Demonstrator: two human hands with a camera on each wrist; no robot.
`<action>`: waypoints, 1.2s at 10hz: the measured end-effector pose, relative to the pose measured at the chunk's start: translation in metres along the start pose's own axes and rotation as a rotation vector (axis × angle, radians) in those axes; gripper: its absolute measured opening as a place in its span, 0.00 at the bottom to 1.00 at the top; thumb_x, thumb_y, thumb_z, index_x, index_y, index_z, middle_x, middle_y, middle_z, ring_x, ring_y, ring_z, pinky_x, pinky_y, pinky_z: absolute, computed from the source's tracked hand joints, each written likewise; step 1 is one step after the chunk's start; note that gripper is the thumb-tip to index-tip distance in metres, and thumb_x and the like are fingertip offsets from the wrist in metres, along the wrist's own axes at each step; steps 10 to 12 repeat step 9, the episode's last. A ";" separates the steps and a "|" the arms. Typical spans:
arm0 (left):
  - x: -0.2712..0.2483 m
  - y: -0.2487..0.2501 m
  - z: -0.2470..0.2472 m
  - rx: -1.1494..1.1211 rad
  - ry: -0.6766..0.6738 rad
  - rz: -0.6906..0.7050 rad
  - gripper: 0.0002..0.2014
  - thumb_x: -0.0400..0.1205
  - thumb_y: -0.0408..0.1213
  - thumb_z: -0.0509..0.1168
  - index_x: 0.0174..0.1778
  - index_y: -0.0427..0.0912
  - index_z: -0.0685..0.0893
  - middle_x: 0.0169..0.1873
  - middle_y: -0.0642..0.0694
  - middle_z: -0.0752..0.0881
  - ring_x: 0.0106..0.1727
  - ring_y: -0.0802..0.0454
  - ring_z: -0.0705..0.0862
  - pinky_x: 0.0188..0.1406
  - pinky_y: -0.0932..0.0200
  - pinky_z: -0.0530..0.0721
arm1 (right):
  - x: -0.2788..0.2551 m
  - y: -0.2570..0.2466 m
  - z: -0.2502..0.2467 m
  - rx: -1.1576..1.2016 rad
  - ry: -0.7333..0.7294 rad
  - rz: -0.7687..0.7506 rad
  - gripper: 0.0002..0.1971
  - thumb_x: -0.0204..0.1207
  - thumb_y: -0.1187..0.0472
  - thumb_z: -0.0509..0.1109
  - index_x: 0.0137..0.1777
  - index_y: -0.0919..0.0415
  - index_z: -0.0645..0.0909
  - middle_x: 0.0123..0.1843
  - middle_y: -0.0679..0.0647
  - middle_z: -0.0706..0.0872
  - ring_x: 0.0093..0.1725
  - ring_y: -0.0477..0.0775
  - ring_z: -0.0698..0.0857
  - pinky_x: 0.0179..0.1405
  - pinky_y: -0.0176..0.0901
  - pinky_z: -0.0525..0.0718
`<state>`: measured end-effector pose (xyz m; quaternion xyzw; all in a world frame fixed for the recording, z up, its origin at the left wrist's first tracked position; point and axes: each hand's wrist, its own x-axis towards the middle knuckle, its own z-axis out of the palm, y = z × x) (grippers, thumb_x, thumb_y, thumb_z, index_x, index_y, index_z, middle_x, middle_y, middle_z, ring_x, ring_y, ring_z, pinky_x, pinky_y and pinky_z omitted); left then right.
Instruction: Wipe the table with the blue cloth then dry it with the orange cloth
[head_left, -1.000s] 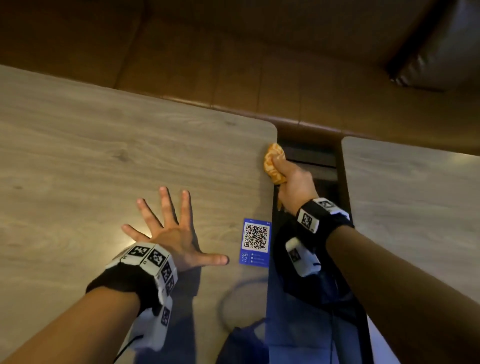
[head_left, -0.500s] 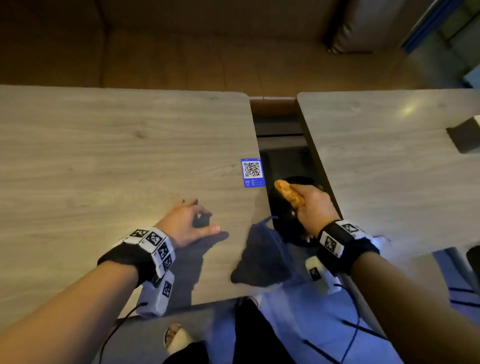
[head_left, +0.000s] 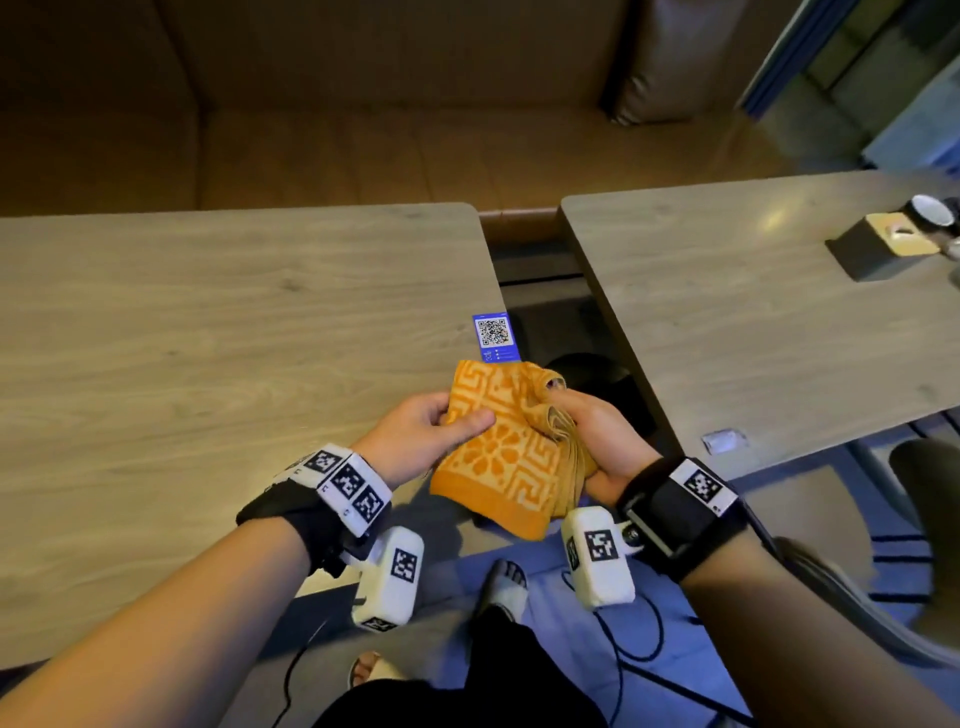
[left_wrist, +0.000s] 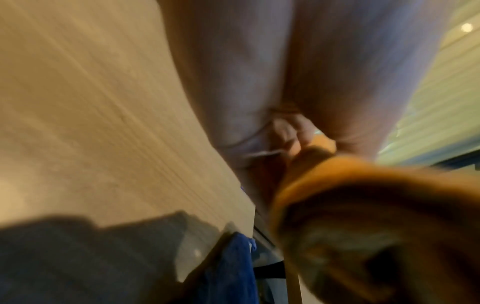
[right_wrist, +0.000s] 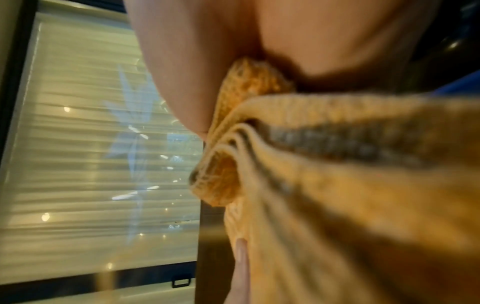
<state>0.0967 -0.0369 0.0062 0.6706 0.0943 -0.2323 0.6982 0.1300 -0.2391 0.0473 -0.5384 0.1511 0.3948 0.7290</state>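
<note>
A grey wood-grain table (head_left: 208, 322) fills the left of the head view, and above its near right corner the orange cloth (head_left: 498, 447) is held up in both hands. The left hand (head_left: 421, 431) is clamped on the cloth's left edge, with the thumb pressed flat across the patterned face and the fingers tucked behind it. The cloth is spread partly open there, showing a key pattern and flower shapes, and its lower hem hangs below the hands. A blue QR card (head_left: 495, 336) is seen lying on the table at its right edge, just beyond the cloth. Further right, the cloth's other side is gathered into folds and gripped by the right hand (head_left: 597, 441), whose fingers are curled round the bunch; the same bunched folds (right_wrist: 337, 164) fill the right wrist view. In the blurred left wrist view a blue cloth (left_wrist: 228, 271) is glimpsed by the table's edge. A gap separates the first table from a second table (head_left: 753, 338) on the right, on which a dark box (head_left: 878, 249) stands at the far right.
</note>
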 end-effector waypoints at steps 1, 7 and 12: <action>0.005 -0.014 0.001 0.019 0.090 -0.016 0.12 0.82 0.39 0.73 0.58 0.37 0.87 0.51 0.40 0.93 0.53 0.43 0.91 0.59 0.43 0.89 | 0.007 0.007 -0.014 -0.020 0.065 0.040 0.21 0.81 0.47 0.63 0.65 0.60 0.82 0.61 0.63 0.87 0.62 0.63 0.85 0.67 0.64 0.79; 0.019 -0.060 0.035 0.932 -0.005 -0.082 0.39 0.87 0.50 0.63 0.88 0.58 0.46 0.87 0.50 0.53 0.82 0.46 0.68 0.74 0.52 0.75 | 0.052 0.068 -0.069 -1.523 0.236 -0.316 0.23 0.76 0.52 0.68 0.72 0.46 0.74 0.68 0.45 0.75 0.66 0.53 0.75 0.63 0.51 0.79; 0.006 -0.047 0.015 0.852 0.069 -0.076 0.38 0.85 0.58 0.62 0.88 0.57 0.51 0.88 0.53 0.43 0.87 0.50 0.55 0.84 0.53 0.63 | 0.049 0.043 -0.058 -1.467 0.265 -0.375 0.25 0.77 0.47 0.67 0.75 0.45 0.71 0.69 0.43 0.72 0.66 0.48 0.74 0.66 0.45 0.77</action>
